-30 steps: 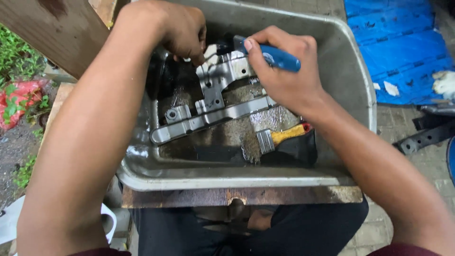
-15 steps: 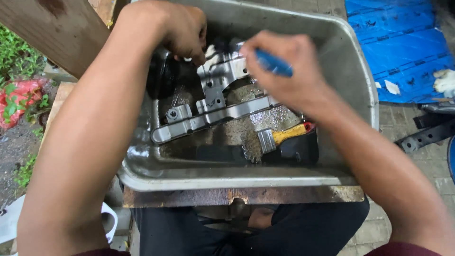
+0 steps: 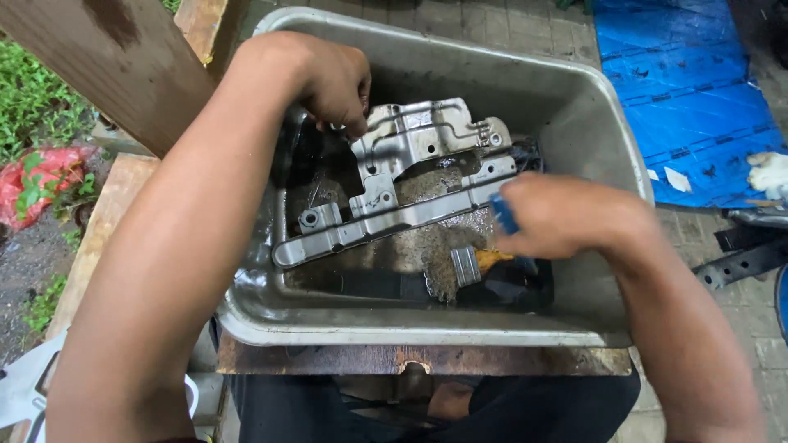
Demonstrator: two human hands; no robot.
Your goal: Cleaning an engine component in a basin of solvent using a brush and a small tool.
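**Metal bracket held in a grey wash tub, brush in the other hand**

Left hand (image 3: 328,78) at the far left of the tub (image 3: 603,139), fingers curled shut on the upper corner of the metal bracket (image 3: 410,176). Bracket lies tilted across the tub's wet, dirty bottom, long arm running from lower left to upper right, flat plate toward the far wall.

Right hand (image 3: 566,217) over the right half of the tub, closed in a fist round a blue-handled brush (image 3: 503,215); only a short piece of the handle shows, bristles hidden. Hand is blurred.

Just below that hand, a paintbrush (image 3: 476,264) with yellow handle and metal band lies on the tub bottom, beside a dark block.

Tub sits on a rusty plate (image 3: 410,359). Blue tarp (image 3: 689,90) on the paving to the right; wooden plank (image 3: 107,61) upper left.
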